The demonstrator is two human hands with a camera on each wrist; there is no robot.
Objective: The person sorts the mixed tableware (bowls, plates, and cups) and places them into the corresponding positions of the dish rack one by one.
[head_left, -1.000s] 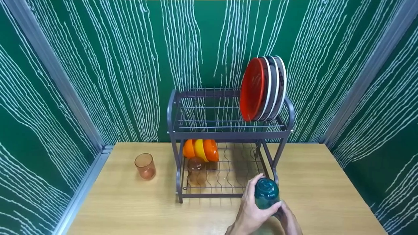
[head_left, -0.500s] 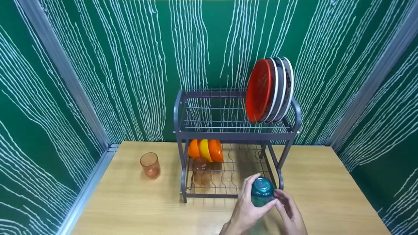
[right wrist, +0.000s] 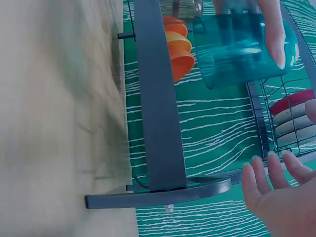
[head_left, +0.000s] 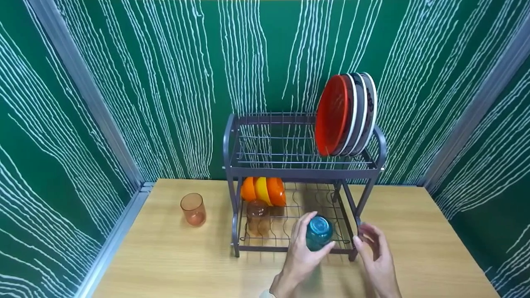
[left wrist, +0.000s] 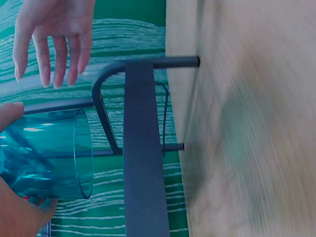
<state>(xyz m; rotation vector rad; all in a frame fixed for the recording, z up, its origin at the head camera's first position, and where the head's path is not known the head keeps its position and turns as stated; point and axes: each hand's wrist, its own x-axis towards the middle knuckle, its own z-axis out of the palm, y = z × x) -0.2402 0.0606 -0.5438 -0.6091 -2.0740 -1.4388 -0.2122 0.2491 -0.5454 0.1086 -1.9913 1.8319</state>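
Note:
A teal see-through glass (head_left: 319,232) is upside down in my left hand (head_left: 301,255), whose fingers and thumb curve round its sides. It hangs in front of the lower shelf of a dark metal dish rack (head_left: 304,171). In the left wrist view the open rim of the glass (left wrist: 54,153) faces the table. My right hand (head_left: 377,258) is apart from the glass, near the rack's front right leg, fingers loosely bent and nothing held. The right wrist view shows this hand (right wrist: 284,192) with its fingers spread.
Several plates (head_left: 345,116) stand on edge at the upper shelf's right. Orange and yellow bowls (head_left: 263,191) and an upturned brownish glass (head_left: 258,217) occupy the lower shelf's left. A pinkish-orange glass (head_left: 193,210) stands upright on the wooden table (head_left: 165,256), left of the rack.
My right hand has let go of the teal glass and moved off to the right. My left hand has carried the glass left and nearer the lower shelf. The head view has shifted slightly.

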